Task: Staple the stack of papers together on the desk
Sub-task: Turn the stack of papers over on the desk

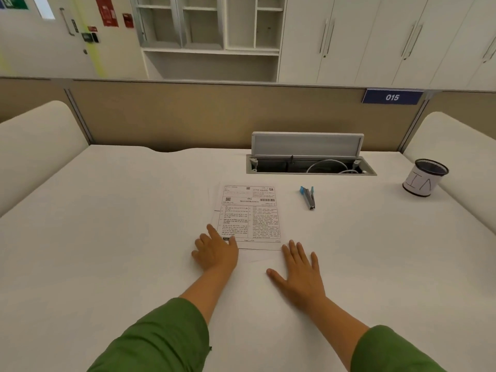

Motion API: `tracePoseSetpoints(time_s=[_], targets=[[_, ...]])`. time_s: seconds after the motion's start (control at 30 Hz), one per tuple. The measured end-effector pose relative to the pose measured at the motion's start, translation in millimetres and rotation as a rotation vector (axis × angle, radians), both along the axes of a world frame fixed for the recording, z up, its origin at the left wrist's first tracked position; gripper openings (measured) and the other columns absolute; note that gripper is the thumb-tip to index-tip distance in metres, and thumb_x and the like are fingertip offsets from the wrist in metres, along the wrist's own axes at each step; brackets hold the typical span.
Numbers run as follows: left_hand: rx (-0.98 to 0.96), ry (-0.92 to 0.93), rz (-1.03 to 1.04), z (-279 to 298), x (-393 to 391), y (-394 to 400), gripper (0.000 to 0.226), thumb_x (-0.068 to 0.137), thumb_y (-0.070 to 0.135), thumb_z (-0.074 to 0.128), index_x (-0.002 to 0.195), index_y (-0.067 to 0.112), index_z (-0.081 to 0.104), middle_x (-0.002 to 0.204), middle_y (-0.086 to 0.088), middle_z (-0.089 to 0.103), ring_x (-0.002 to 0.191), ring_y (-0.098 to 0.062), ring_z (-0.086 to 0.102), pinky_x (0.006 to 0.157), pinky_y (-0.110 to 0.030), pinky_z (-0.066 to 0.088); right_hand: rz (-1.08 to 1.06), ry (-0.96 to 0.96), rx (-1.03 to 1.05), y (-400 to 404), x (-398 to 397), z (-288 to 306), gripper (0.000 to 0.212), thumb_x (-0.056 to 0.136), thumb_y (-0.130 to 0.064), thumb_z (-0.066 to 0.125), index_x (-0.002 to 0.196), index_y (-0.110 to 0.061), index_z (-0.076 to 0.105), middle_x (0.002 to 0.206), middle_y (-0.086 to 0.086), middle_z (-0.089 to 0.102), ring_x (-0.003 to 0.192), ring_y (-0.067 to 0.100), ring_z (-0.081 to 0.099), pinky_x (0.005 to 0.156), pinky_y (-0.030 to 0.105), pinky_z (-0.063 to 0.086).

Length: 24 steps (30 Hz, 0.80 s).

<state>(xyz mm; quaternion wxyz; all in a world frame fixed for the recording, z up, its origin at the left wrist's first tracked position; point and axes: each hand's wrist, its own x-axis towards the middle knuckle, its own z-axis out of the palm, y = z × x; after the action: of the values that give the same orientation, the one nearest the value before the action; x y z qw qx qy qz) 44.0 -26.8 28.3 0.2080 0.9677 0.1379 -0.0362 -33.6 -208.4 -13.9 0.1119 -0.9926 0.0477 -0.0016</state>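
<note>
A stack of printed papers [249, 216] lies flat on the white desk [107, 237], slightly fanned at its left and near edges. A small blue and grey stapler [308, 197] lies on the desk to the right of the stack, apart from it. My left hand [216, 251] rests at the stack's near left corner, fingers spread, fingertips touching the paper. My right hand [298, 269] lies flat and open near the stack's near right corner, over the lower sheets' edge. Neither hand holds anything.
An open cable hatch [311, 167] with its lid raised sits behind the papers. A black mesh pen cup [424, 178] with a white label stands at the far right. Tan partition panels bound the desk at the back; cushioned dividers flank both sides.
</note>
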Motion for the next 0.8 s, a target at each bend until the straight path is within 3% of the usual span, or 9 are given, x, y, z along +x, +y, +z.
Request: tracePoseSetpoints(time_s=[0.17,0.3,0.47,0.57,0.67,0.8], targets=[[-0.24,0.096,0.111,16.5,23.5,-12.6,0.084,0.086,0.042,0.051,0.146,0.012,0.0,0.142,-0.016,0.032,0.132,-0.032,0.024,0.095,-0.047,0.039,-0.011,-0.006,-0.004,0.4,0.1,0.0,0.084,0.08,-0.074,0.011,0.148,-0.024,0.002,0.157,-0.005,-0.004,0.143,0.011,-0.011,0.115,0.041,-0.011],[-0.312,0.1,0.12,22.5,34.0,-15.5,0.086,0.082,0.032,0.057,0.146,0.013,0.003,0.135,-0.017,0.038,0.122,-0.034,0.033,0.079,-0.039,0.042,-0.029,-0.012,0.009,1.4,0.5,1.1,0.084,0.08,-0.073,0.013,0.148,-0.024,0.003,0.157,-0.005,-0.004,0.143,0.009,-0.011,0.117,0.041,-0.009],[-0.248,0.107,0.119,21.3,53.0,-10.0,0.075,0.078,0.035,0.06,0.137,0.012,0.022,0.127,-0.017,0.048,0.115,-0.035,0.045,0.093,-0.044,0.038,-0.056,-0.018,0.023,2.1,-0.1,1.0,0.085,0.079,-0.073,0.015,0.148,-0.024,0.004,0.157,-0.006,-0.003,0.142,0.006,-0.01,0.117,0.04,-0.008],[-0.22,0.132,0.132,16.1,57.1,-6.3,0.066,0.075,0.033,0.061,0.129,0.012,0.03,0.126,-0.017,0.045,0.117,-0.033,0.04,0.094,-0.044,0.033,-0.055,-0.018,0.026,3.0,-1.0,1.9,0.085,0.08,-0.073,0.016,0.148,-0.024,0.006,0.157,-0.007,-0.001,0.142,0.005,-0.009,0.118,0.04,-0.007],[-0.188,0.172,0.135,14.7,55.8,-5.3,0.074,0.072,0.034,0.063,0.132,0.013,0.024,0.131,-0.016,0.034,0.12,-0.031,0.031,0.092,-0.044,0.035,-0.053,-0.019,0.041,3.7,-0.5,4.7,0.083,0.081,-0.071,0.019,0.148,-0.024,0.006,0.157,-0.007,-0.001,0.142,0.005,-0.009,0.117,0.04,-0.007],[-0.326,0.2,0.156,27.1,64.8,-11.8,0.09,0.074,0.029,0.066,0.142,0.012,0.01,0.138,-0.019,0.029,0.126,-0.033,0.028,0.094,-0.043,0.039,-0.047,-0.028,0.054,0.7,6.7,4.7,0.081,0.082,-0.071,0.022,0.147,-0.025,0.01,0.157,-0.007,0.002,0.143,0.006,-0.007,0.117,0.04,-0.007]])
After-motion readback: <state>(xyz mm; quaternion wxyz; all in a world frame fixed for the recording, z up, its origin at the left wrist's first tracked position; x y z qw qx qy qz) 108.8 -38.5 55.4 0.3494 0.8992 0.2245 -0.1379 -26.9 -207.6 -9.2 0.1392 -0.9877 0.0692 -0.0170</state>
